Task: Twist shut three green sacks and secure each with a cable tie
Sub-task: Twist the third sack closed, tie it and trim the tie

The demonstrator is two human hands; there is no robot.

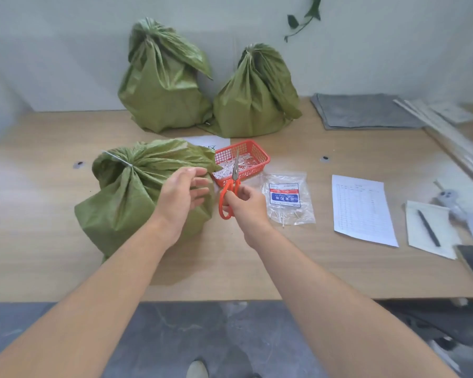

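Okay, my right hand (pixel 245 204) is curled round the loops of the orange-handled steel scissors (pixel 234 177), with the blades pointing away from me into the red plastic mesh basket (pixel 257 162) just beyond my knuckles. My left hand (pixel 185 190) hovers with its fingers loose and spread, holding nothing, right against the near crinkled green woven sack (pixel 126 197). That sack sits under and to the left of my left palm. Its neck is gathered and a thin white cable tie (pixel 118 159) is cinched round it beyond my left fingertips, the tail sticking out uncut.

So the job now, as I read it, is trimming. I want the left hand steadying the gathered neck and the blades coming in close to the tie's lock, with the fabric kept out of the bite. Snip the tail, not the sack.

Count: three sacks. There's this one, plus a taller green sack (pixel 161 91) and a shorter green sack (pixel 253 105) well beyond both hands, both bunched at the top. One pair of scissors. One basket holding white bits. One clear plastic bag of ties (pixel 287 197) just right of my right hand. One printed table sheet (pixel 362 208) further right.
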